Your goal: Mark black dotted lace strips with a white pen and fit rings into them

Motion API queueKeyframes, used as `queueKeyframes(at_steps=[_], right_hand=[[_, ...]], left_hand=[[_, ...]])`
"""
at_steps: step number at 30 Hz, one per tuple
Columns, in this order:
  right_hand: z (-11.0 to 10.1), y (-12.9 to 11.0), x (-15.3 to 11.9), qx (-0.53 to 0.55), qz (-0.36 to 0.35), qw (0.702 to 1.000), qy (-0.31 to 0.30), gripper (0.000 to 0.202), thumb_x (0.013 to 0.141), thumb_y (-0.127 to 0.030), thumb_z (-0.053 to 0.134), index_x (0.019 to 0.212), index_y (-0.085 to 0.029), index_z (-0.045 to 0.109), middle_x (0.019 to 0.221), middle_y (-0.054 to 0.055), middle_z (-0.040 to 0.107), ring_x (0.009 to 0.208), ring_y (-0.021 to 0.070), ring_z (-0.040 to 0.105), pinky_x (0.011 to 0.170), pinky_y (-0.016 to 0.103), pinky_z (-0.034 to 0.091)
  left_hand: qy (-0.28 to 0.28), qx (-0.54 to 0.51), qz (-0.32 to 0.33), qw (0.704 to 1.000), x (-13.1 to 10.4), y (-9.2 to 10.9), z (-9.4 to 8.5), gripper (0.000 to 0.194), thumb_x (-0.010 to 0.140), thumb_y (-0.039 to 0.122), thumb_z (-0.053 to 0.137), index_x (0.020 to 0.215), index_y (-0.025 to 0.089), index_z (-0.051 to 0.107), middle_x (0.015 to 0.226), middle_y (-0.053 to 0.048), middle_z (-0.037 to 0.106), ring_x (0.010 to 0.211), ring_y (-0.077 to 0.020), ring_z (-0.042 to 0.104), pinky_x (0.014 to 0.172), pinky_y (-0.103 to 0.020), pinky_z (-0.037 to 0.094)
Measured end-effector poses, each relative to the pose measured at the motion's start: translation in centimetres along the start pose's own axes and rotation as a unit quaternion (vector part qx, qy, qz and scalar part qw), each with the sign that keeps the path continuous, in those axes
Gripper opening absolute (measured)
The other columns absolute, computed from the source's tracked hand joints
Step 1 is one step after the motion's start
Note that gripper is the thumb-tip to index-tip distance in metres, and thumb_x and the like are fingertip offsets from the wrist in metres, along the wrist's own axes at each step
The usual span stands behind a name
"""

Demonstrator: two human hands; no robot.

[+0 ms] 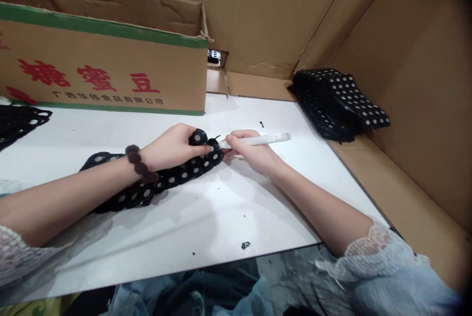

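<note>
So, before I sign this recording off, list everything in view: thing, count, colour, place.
Carton: 1, brown with green edges, red lettering, back left
Cardboard walls: at least 2, brown, behind and right
Table: 1, white, centre
Dotted strip: 1, black with pale dots, under the left arm
Pen-like tool: 1, white, right grip
Dotted bundle: 1, black with pale dots, table's right edge
Cut-off piece: 1, black, left edge
Scraps: several, black, scattered on the table
Clothing: count unclear, blue, bottom
Wristband: 1, dark brown, left wrist
Sleeves: 2, pale with lace, lower corners
Left grip: 1, bare, on the strip
Right grip: 1, bare, around the tool
</note>
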State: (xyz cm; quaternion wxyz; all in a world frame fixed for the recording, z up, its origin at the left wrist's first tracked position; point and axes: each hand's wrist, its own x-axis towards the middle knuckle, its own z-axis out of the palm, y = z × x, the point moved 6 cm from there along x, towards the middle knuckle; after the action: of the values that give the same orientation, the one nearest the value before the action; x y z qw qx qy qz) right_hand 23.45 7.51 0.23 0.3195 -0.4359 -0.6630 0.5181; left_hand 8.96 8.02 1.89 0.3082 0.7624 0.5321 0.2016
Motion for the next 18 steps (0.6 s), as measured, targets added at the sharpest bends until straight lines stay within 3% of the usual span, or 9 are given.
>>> queueKeyframes(at_steps=[7,14,18], right_hand=[[0.16,-0.48,-0.10,-0.049,-0.023,0.998,-0.007,0.030,0.081,-0.035,0.045,0.061,-0.014,0.053,0.059,0.001,0.057,0.056,0.0074,0.052,0.054,0.019,0.040],[0.23,-0.03,0.06,-0.007,-0.006,1.000,0.002,0.029,0.081,-0.036,0.043,0.068,-0.013,0.056,0.068,0.003,0.061,0.060,0.0087,0.056,0.052,0.019,0.039],[0.19,0.00,0.02,-0.056,-0.019,0.998,0.001,0.032,0.082,-0.038,0.042,0.067,-0.014,0.056,0.065,0.002,0.059,0.059,0.0085,0.054,0.054,0.020,0.038]], left_hand=[[-0.029,-0.007,0.004,1.000,0.12,-0.23,0.36,0.030,0.067,0.043,0.055,0.075,0.016,0.065,0.063,0.001,0.062,0.060,-0.0158,0.054,0.055,-0.025,0.039],[-0.071,-0.038,-0.013,0.997,0.34,-0.85,0.77,0.034,0.070,0.047,0.054,0.082,0.017,0.065,0.074,0.000,0.066,0.069,-0.0173,0.058,0.059,-0.025,0.041],[-0.062,-0.028,-0.002,0.998,0.33,-0.63,0.68,0.033,0.070,0.045,0.054,0.081,0.016,0.065,0.074,0.000,0.066,0.069,-0.0175,0.058,0.060,-0.025,0.041]])
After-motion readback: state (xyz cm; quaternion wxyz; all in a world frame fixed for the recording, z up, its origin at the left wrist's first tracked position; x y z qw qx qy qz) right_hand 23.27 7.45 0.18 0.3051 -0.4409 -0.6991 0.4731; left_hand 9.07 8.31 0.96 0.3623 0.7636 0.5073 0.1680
